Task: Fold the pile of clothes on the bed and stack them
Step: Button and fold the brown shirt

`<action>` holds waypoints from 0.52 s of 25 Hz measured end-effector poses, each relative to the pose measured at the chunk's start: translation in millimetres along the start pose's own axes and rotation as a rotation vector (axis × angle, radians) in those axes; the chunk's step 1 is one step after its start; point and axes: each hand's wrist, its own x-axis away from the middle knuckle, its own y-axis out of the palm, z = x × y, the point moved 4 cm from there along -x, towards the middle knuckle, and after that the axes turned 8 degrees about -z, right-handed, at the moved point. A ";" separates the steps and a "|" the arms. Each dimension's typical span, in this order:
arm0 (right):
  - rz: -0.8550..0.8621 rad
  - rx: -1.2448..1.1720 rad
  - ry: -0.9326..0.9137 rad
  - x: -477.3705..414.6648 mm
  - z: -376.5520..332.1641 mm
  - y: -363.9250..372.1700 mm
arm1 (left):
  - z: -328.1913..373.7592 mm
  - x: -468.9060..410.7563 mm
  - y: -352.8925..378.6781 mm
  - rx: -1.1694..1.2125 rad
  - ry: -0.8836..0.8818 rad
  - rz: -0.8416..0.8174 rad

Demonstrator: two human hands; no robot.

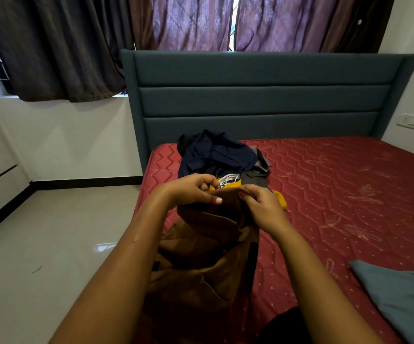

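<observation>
While both hands pinch its top edge, the brown garment (201, 256) hangs crumpled from them over the near left part of the red mattress (337, 194). The left hand (191, 189) has thumb and curled fingers clamped on the left end of that edge. The right hand (263, 207) has fingers curled over the right end, just beside the left hand. Just beyond the hands lies the unfolded pile of clothes (218, 155), on the far left of the mattress: a navy shirt on top, with grey, white and yellow pieces under it. A yellow garment (281, 199) pokes out to the right of the right hand. A grey-blue cloth (399, 294) lies flat at near right, well apart from the pile. The teal headboard (263, 95) is at the far end, with curtains (188, 21) behind it. A tiled floor (52, 232) is on the left.
</observation>
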 end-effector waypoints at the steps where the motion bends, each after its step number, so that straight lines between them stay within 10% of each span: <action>1: 0.083 -0.007 -0.009 0.1 -2.4 2.3 | 2.1 -2.9 -1.0 -0.092 0.012 0.097; 6: 0.196 -0.212 0.089 0.3 -5.3 8.4 | 5.7 -9.0 7.9 -0.538 -0.062 0.414; 11: 0.478 0.345 -0.224 24.2 -37.7 19.0 | 8.6 -10.8 0.9 -0.176 0.010 0.466; 13: 0.206 0.291 -0.184 25.5 -44.9 30.7 | 11.8 -12.2 -0.7 0.074 0.068 0.414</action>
